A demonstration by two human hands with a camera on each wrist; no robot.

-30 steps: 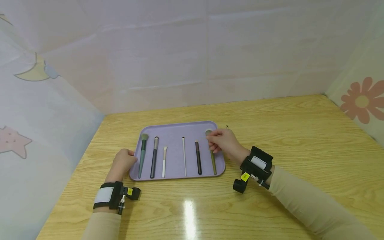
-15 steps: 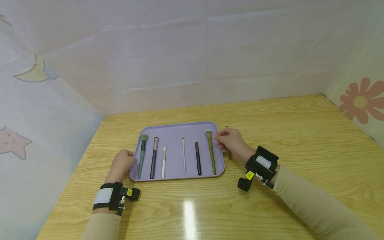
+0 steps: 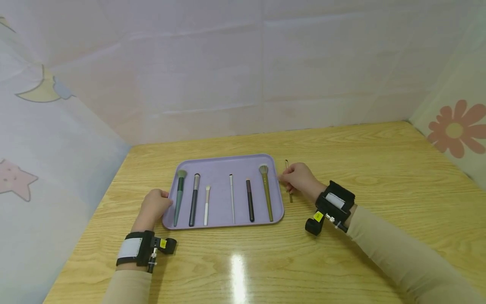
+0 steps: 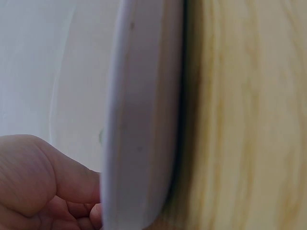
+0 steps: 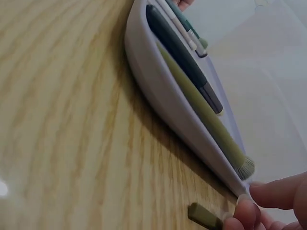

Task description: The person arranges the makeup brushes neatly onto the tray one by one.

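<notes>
A lilac tray (image 3: pixel 224 161) bears several makeup brushes laid side by side, including a green-handled brush (image 3: pixel 179 194) at the left and an olive-handled fluffy brush (image 3: pixel 267 192) at the right. My left hand (image 3: pixel 155 205) grips the tray's left rim; in the left wrist view its thumb (image 4: pixel 79 184) meets the rim. On the table just right of the tray lies a thin eyeliner-like makeup brush (image 3: pixel 291 197). Over its middle is my right hand (image 3: pixel 300 178), fingers loosely bent, fingertips close to the tray's right rim. In the right wrist view the thin brush's handle end (image 5: pixel 204 215) shows beside the fingers.
Between them on the tray lie a dark-handled brush (image 3: pixel 194 202), a short white brush (image 3: pixel 206 204), a slim pale brush (image 3: pixel 232 198) and a black-handled brush (image 3: pixel 249 200). A patterned cloth (image 3: pixel 205 84) stands behind the wooden table (image 3: pixel 205 261).
My right hand has moved right from the olive-handled brush, leaving it on the tray, and is now over the thin brush on the table. The left hand stays at the tray rim.
</notes>
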